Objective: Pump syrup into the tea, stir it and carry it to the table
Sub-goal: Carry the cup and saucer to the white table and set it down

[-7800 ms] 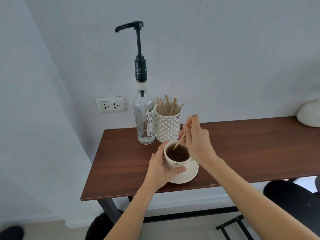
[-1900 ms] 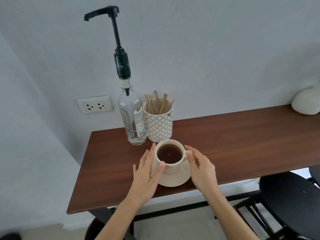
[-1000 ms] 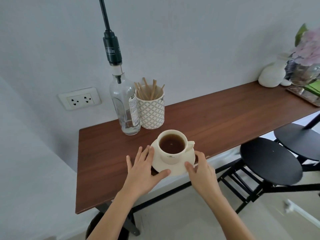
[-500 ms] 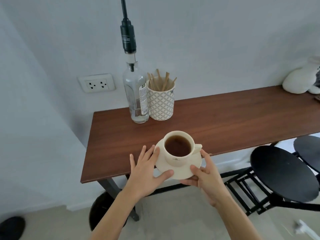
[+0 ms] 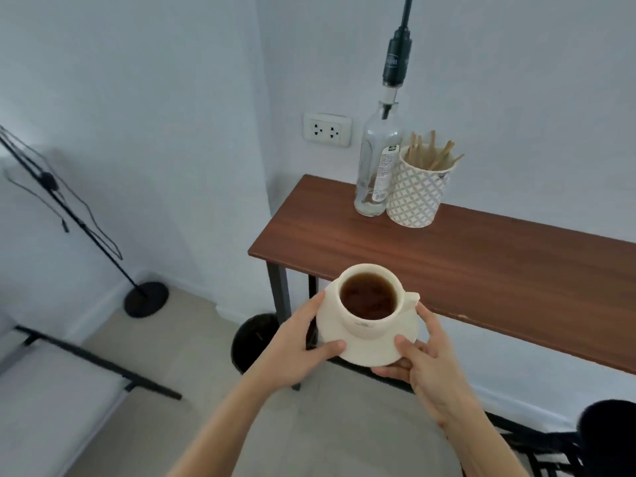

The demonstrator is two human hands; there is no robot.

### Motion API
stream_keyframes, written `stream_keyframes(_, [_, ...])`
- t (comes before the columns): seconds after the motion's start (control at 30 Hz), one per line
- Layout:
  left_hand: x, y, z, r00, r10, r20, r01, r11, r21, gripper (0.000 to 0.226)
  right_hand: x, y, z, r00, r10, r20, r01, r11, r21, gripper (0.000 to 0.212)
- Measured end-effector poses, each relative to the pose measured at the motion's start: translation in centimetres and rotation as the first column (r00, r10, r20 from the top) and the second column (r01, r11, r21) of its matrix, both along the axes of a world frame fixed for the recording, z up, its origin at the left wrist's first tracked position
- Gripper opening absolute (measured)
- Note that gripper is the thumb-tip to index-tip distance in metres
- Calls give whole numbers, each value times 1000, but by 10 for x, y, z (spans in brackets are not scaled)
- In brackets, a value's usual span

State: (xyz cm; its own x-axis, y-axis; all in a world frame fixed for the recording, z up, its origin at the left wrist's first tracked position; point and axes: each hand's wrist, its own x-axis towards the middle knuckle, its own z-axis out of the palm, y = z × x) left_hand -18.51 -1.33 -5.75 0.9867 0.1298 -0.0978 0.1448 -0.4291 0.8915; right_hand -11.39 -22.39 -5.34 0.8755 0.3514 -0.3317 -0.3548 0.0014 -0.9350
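Note:
A cream cup of dark tea (image 5: 368,301) stands on a cream saucer (image 5: 347,349) that I hold in the air, in front of the wooden counter's left end. My left hand (image 5: 296,346) grips the saucer's left rim, thumb on top. My right hand (image 5: 425,368) grips its right rim, fingers underneath. The clear syrup bottle (image 5: 377,160) with its black pump (image 5: 397,60) stands at the back of the counter (image 5: 464,256); the pump's top is cut off by the frame. A patterned cup of wooden stirrers (image 5: 418,191) stands beside the bottle.
A wall socket (image 5: 327,129) sits left of the bottle. A black floor stand (image 5: 146,299) leans in the left corner. A black-framed white bench (image 5: 51,383) lies at lower left, a black stool (image 5: 609,428) at lower right, and a dark round object (image 5: 256,340) under the counter.
Both hands have lifted the saucer with the cup off the counter and drawn it away from the counter. My view has swung left, showing the room's corner and floor.

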Motion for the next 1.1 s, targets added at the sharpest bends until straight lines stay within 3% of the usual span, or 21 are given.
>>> stream_keyframes(0.1, [-40, 13, 3, 992, 114, -60, -123, 976, -179, 86, -19, 16, 5, 994, 107, 12, -107, 994, 8, 58])
stream_keyframes(0.23, [-106, 32, 13, 972, 235, -16, -230, 936, -267, 76, -56, 48, 12, 965, 261, 19, -262, 965, 21, 59])
stream_keyframes(0.43, [-232, 63, 16, 899, 436, -41, -426, 849, -312, 87, -140, 103, 21, 878, 479, 16, -479, 876, 50, 54])
stream_keyframes(0.67, [-410, 86, 19, 781, 624, 36, -585, 750, -310, 77, -280, 168, 25, 726, 688, -4, -686, 725, 65, 64])
stream_keyframes(0.87, [-563, 101, 20, 653, 756, 33, -711, 628, -318, 76, -409, 224, 24, 566, 824, -14, -820, 564, 98, 66])
stream_keyframes(1.1, [-715, 117, 5, 402, 916, -12, -850, 368, -376, 84, -542, 299, 15, 329, 943, -35, -939, 331, 88, 70])
